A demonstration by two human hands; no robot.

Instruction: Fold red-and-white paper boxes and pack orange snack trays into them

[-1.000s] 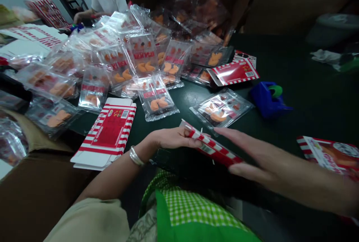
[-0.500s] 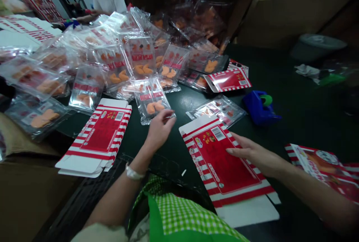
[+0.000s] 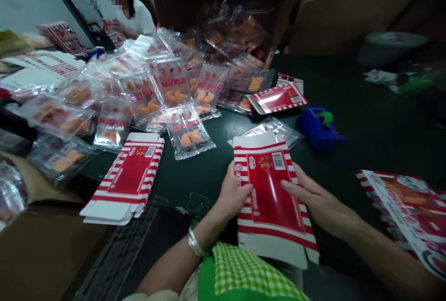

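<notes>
A red-and-white striped carton [image 3: 270, 199] with a barcode is gripped from both sides in front of me, its white end flaps open towards my apron. My left hand [image 3: 234, 194] closes on its left edge, thumb on the red panel. My right hand [image 3: 315, 194] holds the right edge, thumb also on the front. Behind the carton, partly hidden by it, lies a clear plastic pack [image 3: 275, 129]. Another clear pack with orange pieces [image 3: 191, 134] lies on the dark table ahead of my left hand. To the left rest flattened striped cartons [image 3: 130, 171].
A large heap of clear packs [image 3: 170, 78] covers the back left. A blue tape dispenser [image 3: 318, 129] stands right of centre. Printed cartons [image 3: 407, 212] lie at right, and an open brown box [image 3: 42, 226] at lower left. A person in white [image 3: 135, 20] sits beyond the heap.
My left hand has left the clear pack on the table and taken hold of the carton's left edge. The carton has moved slightly left and turned more upright in view.
</notes>
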